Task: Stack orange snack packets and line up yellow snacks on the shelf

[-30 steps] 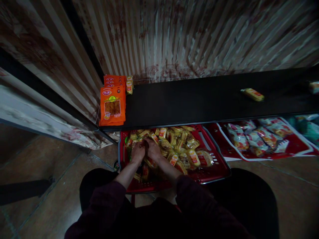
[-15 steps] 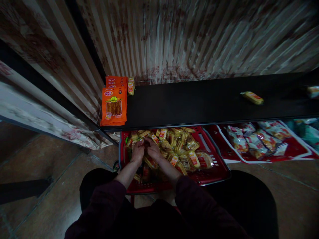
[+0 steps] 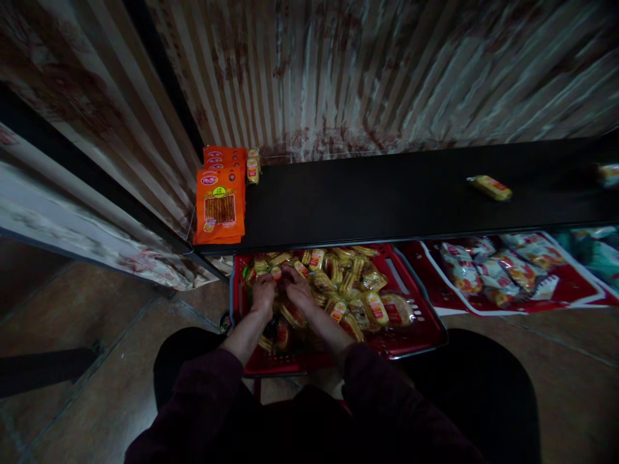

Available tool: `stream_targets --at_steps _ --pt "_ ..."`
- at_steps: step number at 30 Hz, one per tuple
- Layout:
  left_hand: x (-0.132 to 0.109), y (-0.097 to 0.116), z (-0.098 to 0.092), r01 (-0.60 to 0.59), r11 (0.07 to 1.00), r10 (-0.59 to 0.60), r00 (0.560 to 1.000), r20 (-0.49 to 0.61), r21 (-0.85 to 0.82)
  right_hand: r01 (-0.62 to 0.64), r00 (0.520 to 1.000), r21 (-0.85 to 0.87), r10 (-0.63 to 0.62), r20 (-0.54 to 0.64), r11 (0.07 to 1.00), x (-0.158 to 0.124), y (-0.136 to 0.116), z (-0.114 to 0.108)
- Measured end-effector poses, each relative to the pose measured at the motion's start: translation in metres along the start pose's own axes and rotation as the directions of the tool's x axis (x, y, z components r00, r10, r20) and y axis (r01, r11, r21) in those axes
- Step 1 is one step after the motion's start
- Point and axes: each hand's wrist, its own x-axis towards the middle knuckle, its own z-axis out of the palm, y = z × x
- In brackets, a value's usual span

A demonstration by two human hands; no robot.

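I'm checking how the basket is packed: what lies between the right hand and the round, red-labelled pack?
In the head view, several clear-wrapped yellow packs, some labelled, lie in the red basket between the right hand and the round pack.

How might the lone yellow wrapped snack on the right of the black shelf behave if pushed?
The yellow wrapped snack would probably slide more than tip, lying low and lengthwise on the flat black shelf. Its glossy wrapper may feel slippery. Being small, it's likely light.
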Motion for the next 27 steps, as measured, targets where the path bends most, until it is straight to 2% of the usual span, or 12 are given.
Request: stream_targets --at_steps 3,6,12,18,22,27 --pt "0.0 0.005 0.0 0.072 0.995 -0.072 0.997 -0.001 -0.071 -0.008 1.0 0.005 0.009 -0.006 1.0 0.002 0.004 0.0" --pt "0.0 0.01 0.0 0.087 0.991 -0.086 0.996 0.01 -0.104 0.0 1.0 0.05 0.0 0.005 0.999 0.004 0.009 -0.001" --pt "-0.001 0.014 -0.001 0.112 0.987 -0.113 0.994 0.002 -0.119 -0.003 1.0 0.22 0.008 -0.022 0.976 0.006 0.017 0.003" --pt "-0.003 0.017 -0.003 0.144 0.985 -0.144 0.99 0.003 -0.093 -0.055 0.997 0.235 0.066 -0.04 0.97 0.007 0.016 0.004" --pt "-0.002 0.014 -0.002 0.117 0.991 -0.117 0.993 -0.002 -0.068 -0.048 0.998 0.296 0.059 -0.029 0.954 0.004 0.014 0.002" --pt "-0.001 0.009 0.0 0.067 0.99 -0.064 0.998 0.027 -0.121 -0.049 0.994 0.387 0.083 -0.07 0.921 0.001 0.013 0.003"
